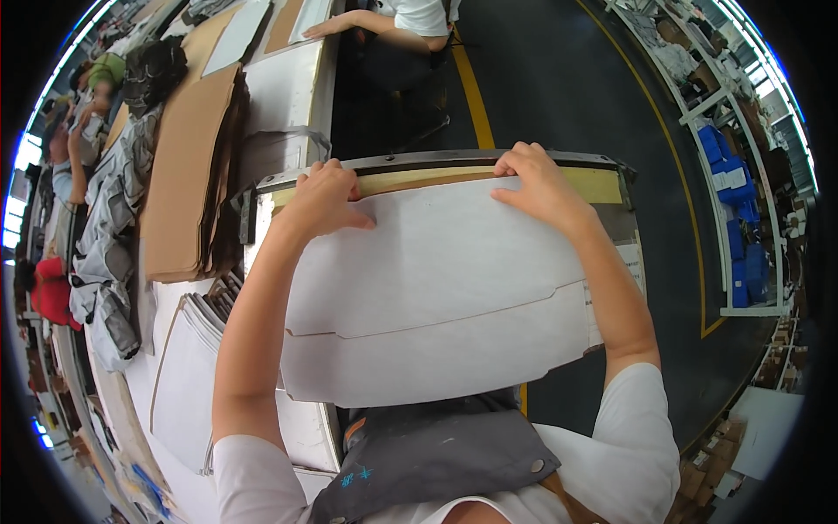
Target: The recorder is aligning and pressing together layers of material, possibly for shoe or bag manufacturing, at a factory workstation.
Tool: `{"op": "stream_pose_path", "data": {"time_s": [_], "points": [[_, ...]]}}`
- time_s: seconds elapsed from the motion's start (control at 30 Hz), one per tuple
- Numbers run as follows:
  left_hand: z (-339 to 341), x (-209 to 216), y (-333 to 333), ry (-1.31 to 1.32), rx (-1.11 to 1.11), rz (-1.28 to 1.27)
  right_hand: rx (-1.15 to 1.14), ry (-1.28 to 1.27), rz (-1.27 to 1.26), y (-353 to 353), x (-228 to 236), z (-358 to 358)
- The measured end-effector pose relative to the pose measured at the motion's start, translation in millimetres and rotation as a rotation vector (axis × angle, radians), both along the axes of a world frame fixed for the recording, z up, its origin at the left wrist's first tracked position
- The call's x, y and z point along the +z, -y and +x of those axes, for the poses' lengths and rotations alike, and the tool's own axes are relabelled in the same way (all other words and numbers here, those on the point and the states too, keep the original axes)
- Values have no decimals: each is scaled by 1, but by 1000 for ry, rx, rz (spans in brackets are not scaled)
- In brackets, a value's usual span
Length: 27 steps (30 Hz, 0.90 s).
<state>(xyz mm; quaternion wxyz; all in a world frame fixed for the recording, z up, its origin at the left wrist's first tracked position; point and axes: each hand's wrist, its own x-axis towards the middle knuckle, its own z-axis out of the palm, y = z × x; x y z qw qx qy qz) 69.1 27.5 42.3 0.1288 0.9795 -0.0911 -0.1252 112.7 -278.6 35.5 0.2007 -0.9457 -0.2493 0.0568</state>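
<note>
A large white cardboard sheet (436, 262) with crease lines and a notched near edge lies in front of my body. My left hand (327, 201) is at its far left corner, thumb on the white face and fingers bent over the far edge by a metal rail (410, 161). At the far right corner my right hand (539, 188) holds on in the same way, its thumb on the sheet and its fingers curled at the rail. A yellow strip (587, 185) shows between rail and sheet. The fingertips' undersides are hidden.
Left of the rail stands a stack of brown cardboard (188, 175); nearer lies a pile of white sheets (185, 375). Grey cloth (113, 262) lies farther left. Another person's arm (367, 22) rests on the far table. A shelf with blue bins (726, 175) stands right, across the dark floor (576, 87).
</note>
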Motion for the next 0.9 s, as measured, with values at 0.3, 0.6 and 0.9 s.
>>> {"op": "stream_pose_path", "data": {"time_s": [0.3,0.6,0.9], "points": [[-26,-2,12,240,84,-623,139,290,55,4,-1,-1],[-120,68,-24,585,-182,-365,222,170,150,97,129,-45],[-323,188,-158,492,551,-320,473,-183,517,-72,158,-34]]}}
